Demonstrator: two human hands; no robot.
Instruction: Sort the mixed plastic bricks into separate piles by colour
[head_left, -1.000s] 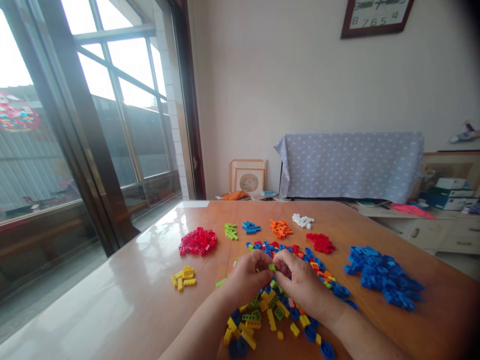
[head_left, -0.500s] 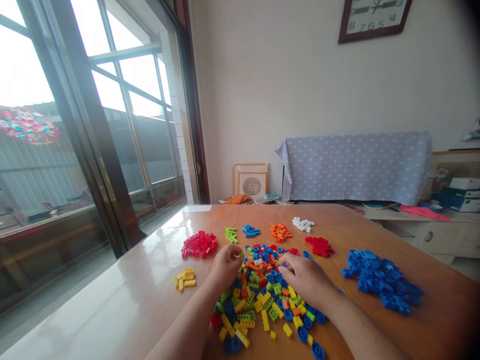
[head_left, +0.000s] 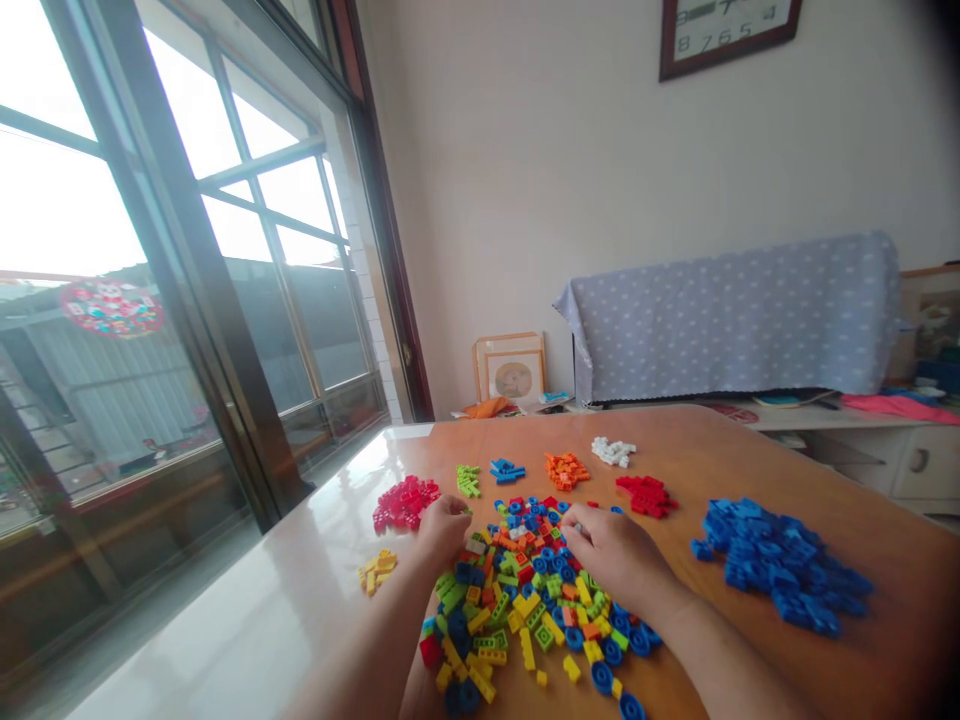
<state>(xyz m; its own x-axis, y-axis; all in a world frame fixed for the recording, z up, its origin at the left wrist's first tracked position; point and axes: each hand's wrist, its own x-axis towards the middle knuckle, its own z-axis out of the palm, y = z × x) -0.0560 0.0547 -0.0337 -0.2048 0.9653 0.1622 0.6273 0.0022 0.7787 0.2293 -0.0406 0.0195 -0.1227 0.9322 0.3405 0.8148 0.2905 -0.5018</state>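
A mixed heap of toy building bricks in yellow, green, orange, red and blue spreads over the table in front of me. At the heap's far left edge, my left hand is closed, with a bit of a light green brick showing at its fingertips. It is close to a pile of crimson bricks and a small pile of light green bricks. My right hand hovers over the heap's right side, fingers curled together; what they pinch is too small to name.
Around the heap on the wooden table lie yellow bricks, blue bricks, orange bricks, white bricks, red bricks and a large blue pile. A glass door stands left; a cloth-covered object is behind.
My left hand has moved left, away from the heap's middle, with the light green brick at its fingertips. My right hand stays over the heap's right side. The head view has shifted slightly.
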